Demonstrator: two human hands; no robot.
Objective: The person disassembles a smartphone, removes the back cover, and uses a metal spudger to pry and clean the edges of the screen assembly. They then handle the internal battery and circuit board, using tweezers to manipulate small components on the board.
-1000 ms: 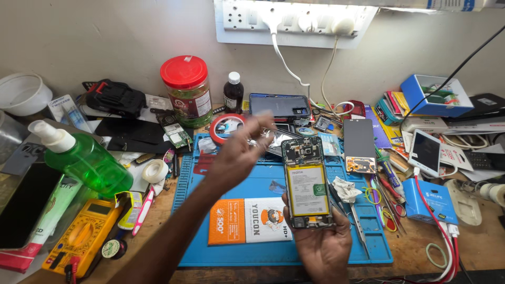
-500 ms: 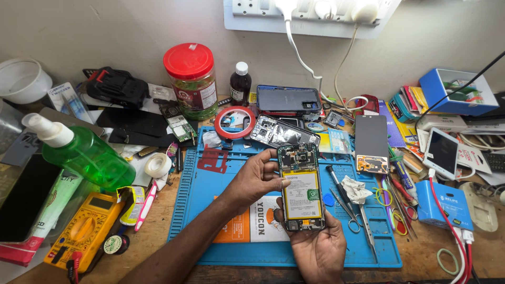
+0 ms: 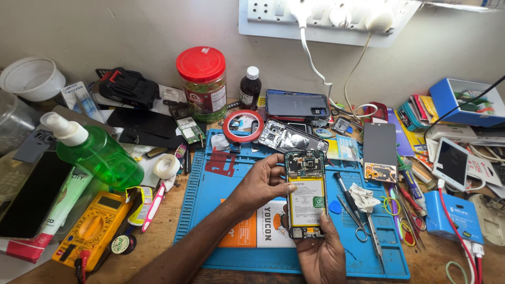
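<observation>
An opened phone (image 3: pixel 306 193) with its back off, showing a yellow-white battery and circuit board, is held upright above the blue work mat (image 3: pixel 221 210). My right hand (image 3: pixel 322 253) grips its lower end from below. My left hand (image 3: pixel 262 181) closes on its left edge near the top, the thumb resting on the battery. A tweezers and scissors (image 3: pixel 353 210) lie on the mat just right of the phone.
A green spray bottle (image 3: pixel 97 152), yellow multimeter (image 3: pixel 94 229), red-lidded jar (image 3: pixel 202 83), dark small bottle (image 3: pixel 250 88), red tape ring (image 3: pixel 243 126), phone back covers (image 3: pixel 297 105), a loose screen (image 3: pixel 380 150) and a blue box (image 3: pixel 465 100) crowd the bench. Cables hang from the wall sockets (image 3: pixel 326 16).
My left hand came down from the raised position near the tape ring and took hold of the phone's left edge. The phone stayed in my right hand.
</observation>
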